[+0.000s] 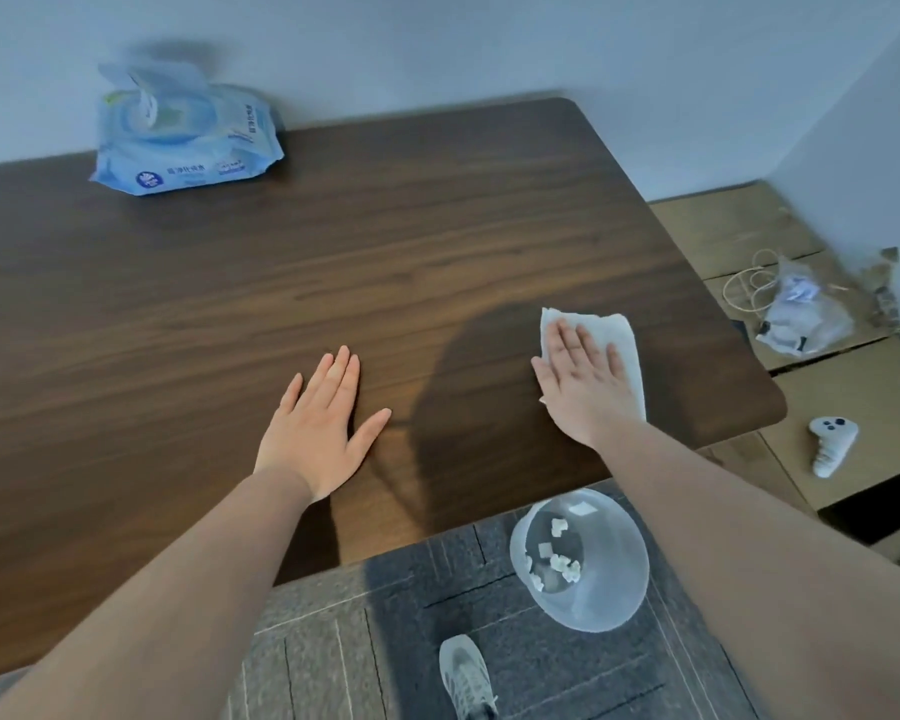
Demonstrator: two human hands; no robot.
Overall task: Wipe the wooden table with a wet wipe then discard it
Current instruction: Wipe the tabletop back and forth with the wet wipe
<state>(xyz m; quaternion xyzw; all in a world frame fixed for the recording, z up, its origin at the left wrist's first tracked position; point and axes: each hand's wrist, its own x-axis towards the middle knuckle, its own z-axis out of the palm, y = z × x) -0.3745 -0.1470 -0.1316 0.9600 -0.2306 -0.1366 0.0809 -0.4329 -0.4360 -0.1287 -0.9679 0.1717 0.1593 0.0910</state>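
Wipe pack: blue, at 11 o'clock on the table, near the far edge by the wall; lid flap raised, one sheet protruding from the opening.

Left hand: laid palm down on bare wood at roughly 7 o'clock of table centre. Fingers extended and close together, thumb angled out to the right. Nothing held.

Darker patch on the wood between the two hands (shadow or dampness, cannot tell which).

Right hand: at 4 o'clock, near the right table corner. Palm flat, fingers stretched out, pressing on the wet wipe. No pinch or curl of the fingers visible.

Wet wipe: white, spread flat against the table surface, showing beyond the fingertips and along the right side of the hand; remainder covered by the palm.

Bin: translucent, round, on the grey carpet at 5 o'clock, just beside the near table edge. Small white scraps inside.

Shoe: pale, on the carpet at 6 o'clock, below the bin.

Cardboard sheets on the floor at 3 o'clock, carrying a clear plastic bag with a coiled cord beside it, and a white controller nearer the table corner.
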